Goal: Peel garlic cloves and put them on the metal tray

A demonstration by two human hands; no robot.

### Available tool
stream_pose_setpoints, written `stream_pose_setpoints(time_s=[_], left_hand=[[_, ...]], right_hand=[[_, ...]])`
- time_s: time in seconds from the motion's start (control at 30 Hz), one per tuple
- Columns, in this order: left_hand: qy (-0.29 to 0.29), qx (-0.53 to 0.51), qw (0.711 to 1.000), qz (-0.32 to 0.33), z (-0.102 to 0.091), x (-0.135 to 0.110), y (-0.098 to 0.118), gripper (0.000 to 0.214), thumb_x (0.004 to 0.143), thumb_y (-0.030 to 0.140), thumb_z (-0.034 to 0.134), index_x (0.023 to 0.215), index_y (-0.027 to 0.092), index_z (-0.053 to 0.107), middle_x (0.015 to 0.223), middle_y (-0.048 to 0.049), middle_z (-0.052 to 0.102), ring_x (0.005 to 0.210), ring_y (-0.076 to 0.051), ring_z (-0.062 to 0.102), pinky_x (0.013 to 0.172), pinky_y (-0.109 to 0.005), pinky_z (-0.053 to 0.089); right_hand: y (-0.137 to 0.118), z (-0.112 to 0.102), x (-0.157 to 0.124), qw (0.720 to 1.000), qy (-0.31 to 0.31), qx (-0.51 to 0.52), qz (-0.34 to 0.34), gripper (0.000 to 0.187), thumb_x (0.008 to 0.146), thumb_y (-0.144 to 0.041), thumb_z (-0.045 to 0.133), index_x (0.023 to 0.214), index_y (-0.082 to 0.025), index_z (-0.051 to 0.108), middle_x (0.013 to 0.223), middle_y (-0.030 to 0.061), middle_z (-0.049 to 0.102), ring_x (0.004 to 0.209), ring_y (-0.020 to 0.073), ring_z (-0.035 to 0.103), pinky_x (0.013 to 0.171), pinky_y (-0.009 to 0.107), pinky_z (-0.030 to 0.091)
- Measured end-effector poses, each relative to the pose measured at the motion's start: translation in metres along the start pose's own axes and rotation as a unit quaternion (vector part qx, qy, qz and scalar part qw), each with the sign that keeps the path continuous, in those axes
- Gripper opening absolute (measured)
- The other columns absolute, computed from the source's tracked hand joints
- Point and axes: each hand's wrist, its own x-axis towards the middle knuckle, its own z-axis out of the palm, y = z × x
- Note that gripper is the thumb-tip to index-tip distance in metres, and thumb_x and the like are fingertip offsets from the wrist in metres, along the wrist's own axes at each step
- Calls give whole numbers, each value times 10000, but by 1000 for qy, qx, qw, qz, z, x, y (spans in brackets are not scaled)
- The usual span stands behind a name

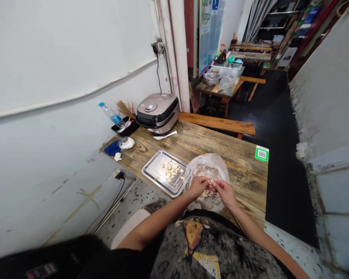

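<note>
Over a clear plastic bag (221,164) on the wooden table, my left hand (200,186) and my right hand (226,193) meet fingertip to fingertip. Both are closed on one small pale garlic clove (211,181) pinched between them. Inside the bag lie more cloves and what looks like loose skin, partly hidden by my hands. Left of the bag, touching or nearly touching it, is a shallow metal tray (151,169). Several peeled garlic cloves (170,170) are scattered on its right half.
A rice cooker (158,112) stands at the table's back, with a white-handled knife (165,135) before it. A black holder (130,128) with a water bottle (112,115), a blue cloth (112,148) and crumpled tissue (118,156) are by the wall. A bench (218,123) lies beyond the table.
</note>
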Motion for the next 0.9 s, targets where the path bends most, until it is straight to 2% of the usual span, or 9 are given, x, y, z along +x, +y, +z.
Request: stream_pose_setpoints(time_s=[0.13, 0.23, 0.33, 0.47, 0.67, 0.9], left_hand=[[-13, -102, 994, -24, -2, 1, 0, 293, 668, 359, 648, 828, 115, 673, 651, -29, 653, 613, -143, 602, 701, -305, 508], [19, -160, 987, -30, -6, 2, -1, 336, 631, 354, 694, 831, 87, 651, 664, -36, 643, 606, -116, 588, 697, -293, 507], [34, -202, 977, -61, -11, 4, -2, 309, 616, 314, 719, 801, 81, 632, 648, -31, 626, 569, -86, 568, 650, -255, 501], [23, -210, 974, -85, -13, 3, -3, 273, 613, 291, 726, 768, 88, 630, 638, -23, 619, 569, -83, 566, 656, -256, 500], [56, -149, 987, -25, -9, 3, -12, 364, 580, 330, 737, 835, 83, 656, 653, -31, 647, 585, -114, 596, 679, -290, 510], [38, -121, 992, -4, -7, 5, -16, 368, 624, 355, 697, 879, 91, 666, 673, -42, 663, 616, -135, 613, 688, -302, 519]], right_hand=[[-5, -2, 2, 1000, -7, -16, 4, 411, 654, -518, 616, 853, -159, 628, 670, 42, 650, 537, 143, 548, 521, 253, 439], [-1, -5, 5, 999, 8, -44, 4, 407, 665, -514, 601, 849, -152, 631, 610, 17, 626, 485, 123, 509, 470, 229, 398], [8, -10, 10, 992, 31, -119, 8, 376, 681, -510, 571, 752, -147, 639, 533, 5, 593, 448, 121, 487, 438, 224, 367], [11, -12, 15, 975, 8, -221, -8, 328, 671, -476, 572, 740, -169, 666, 597, 24, 638, 504, 148, 536, 486, 245, 397], [-9, 6, 10, 989, 13, -146, -25, 372, 710, -501, 538, 780, -158, 665, 638, 44, 652, 542, 159, 547, 465, 240, 391], [-10, 9, 9, 996, 49, -79, -13, 291, 677, -425, 586, 765, -159, 665, 626, 23, 641, 506, 130, 511, 464, 230, 380]])
